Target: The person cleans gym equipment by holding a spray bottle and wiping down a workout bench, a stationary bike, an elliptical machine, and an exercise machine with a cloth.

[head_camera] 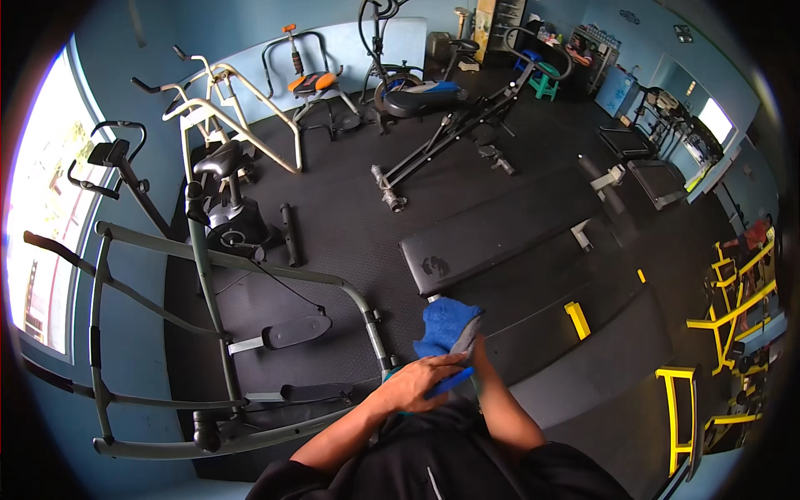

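A blue microfibre cloth [447, 322] with a grey side is bunched up in front of my body. My right hand [479, 355] is mostly hidden behind the cloth and appears to hold it from the right. Crossing from the left, my left hand [417, 382] has its fingertips at the cloth's grey edge. Beneath its fingers juts a smooth blue object [451, 381], mostly covered, so its kind cannot be told. Bits of teal show beside this hand. Just beyond the cloth lies the end of a black padded bench [494, 240], with a dark, wet-looking patch on its top.
A grey-framed stepping machine [359, 294] stands close on the left, its pedals near my arm. Behind it is an exercise bike [234, 212]. A second black bench pad [594, 356] lies right, near yellow-framed equipment [675, 412]. A person [580, 51] is at the far back.
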